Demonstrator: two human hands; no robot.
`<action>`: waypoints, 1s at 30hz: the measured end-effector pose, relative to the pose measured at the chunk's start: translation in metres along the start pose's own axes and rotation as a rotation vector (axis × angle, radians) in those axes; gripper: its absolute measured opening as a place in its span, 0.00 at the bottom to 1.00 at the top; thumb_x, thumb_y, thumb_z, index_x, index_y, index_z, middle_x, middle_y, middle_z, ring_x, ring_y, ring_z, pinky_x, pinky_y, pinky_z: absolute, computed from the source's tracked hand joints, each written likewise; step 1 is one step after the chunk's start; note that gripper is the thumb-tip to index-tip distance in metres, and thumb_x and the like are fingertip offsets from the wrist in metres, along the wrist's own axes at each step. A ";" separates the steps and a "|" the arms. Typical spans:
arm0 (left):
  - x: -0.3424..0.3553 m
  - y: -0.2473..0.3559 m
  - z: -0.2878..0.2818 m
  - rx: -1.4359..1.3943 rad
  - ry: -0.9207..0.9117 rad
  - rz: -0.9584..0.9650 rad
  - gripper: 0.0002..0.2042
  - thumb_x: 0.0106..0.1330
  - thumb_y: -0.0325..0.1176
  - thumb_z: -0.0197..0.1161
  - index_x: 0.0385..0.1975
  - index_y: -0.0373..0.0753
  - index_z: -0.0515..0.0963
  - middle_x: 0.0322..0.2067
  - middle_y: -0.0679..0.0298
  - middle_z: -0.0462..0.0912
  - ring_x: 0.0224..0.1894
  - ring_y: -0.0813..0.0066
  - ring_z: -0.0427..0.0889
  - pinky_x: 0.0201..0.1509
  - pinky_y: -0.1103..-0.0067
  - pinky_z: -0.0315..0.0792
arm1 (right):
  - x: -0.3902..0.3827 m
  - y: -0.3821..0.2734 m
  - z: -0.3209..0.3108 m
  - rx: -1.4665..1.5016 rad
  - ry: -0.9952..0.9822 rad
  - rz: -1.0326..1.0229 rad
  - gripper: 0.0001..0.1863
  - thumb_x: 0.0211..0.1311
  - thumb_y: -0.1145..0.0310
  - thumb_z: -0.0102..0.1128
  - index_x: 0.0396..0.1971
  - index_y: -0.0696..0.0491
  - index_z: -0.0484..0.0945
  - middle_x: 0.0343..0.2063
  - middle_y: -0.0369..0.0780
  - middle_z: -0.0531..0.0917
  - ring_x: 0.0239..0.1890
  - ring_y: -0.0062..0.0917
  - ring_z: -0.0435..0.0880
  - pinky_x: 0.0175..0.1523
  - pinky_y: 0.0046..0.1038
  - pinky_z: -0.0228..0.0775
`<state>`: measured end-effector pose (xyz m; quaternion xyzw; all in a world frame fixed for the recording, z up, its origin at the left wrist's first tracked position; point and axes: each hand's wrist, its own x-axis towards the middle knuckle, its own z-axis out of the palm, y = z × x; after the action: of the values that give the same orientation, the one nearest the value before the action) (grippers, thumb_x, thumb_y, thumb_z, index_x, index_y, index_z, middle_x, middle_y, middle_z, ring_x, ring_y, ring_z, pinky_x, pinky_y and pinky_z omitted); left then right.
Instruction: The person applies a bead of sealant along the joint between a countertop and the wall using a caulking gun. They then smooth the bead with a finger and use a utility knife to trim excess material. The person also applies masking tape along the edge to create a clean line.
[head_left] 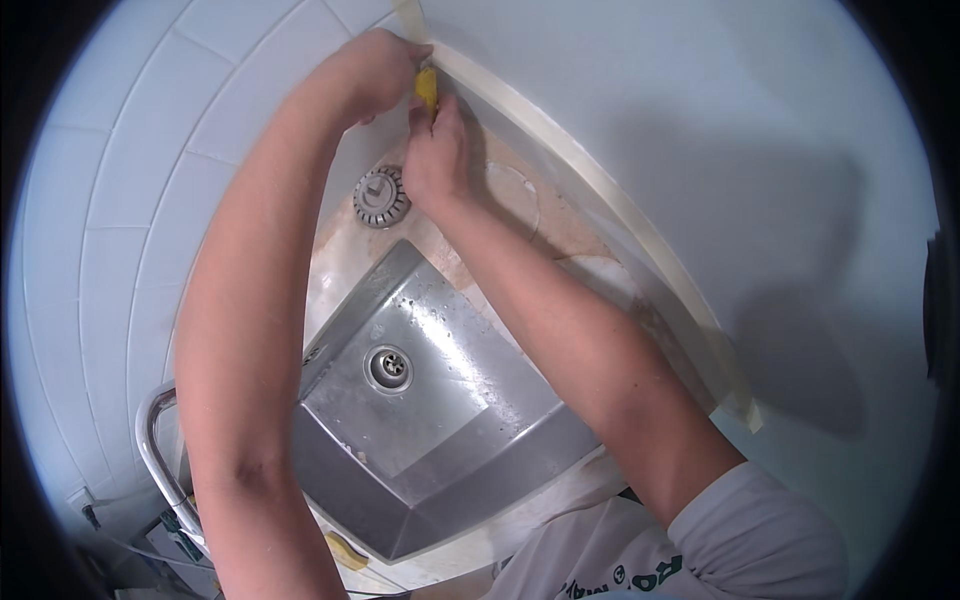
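Gripping a yellow tool in the right hand. Curling the left hand near pale tape, hiding any grip.

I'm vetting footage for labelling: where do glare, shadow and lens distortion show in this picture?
Head view: glare streaks the steel sink; soft dark shadows lie on the right-hand wall; the pale strip and left-hand wall tiles look bowed; the picture's rim goes black.

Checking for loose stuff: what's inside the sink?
Inside the sink: a round drain, scattered droplets, and a few small pale bits along the near-left floor edge. The left forearm crosses its left corner; anything beneath can't be seen.
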<state>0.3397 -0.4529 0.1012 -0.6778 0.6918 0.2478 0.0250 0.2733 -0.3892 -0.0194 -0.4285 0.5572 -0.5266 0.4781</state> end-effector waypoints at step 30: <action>0.021 -0.017 0.015 0.211 0.151 0.064 0.21 0.70 0.32 0.61 0.63 0.54 0.82 0.52 0.53 0.86 0.52 0.51 0.86 0.58 0.64 0.80 | -0.012 -0.006 -0.009 -0.055 -0.095 0.123 0.20 0.82 0.61 0.45 0.64 0.56 0.69 0.47 0.55 0.84 0.51 0.48 0.84 0.56 0.45 0.72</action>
<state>0.3497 -0.4659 0.0748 -0.6656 0.7352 0.1227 0.0363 0.2665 -0.3766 -0.0129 -0.4309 0.5734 -0.4599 0.5235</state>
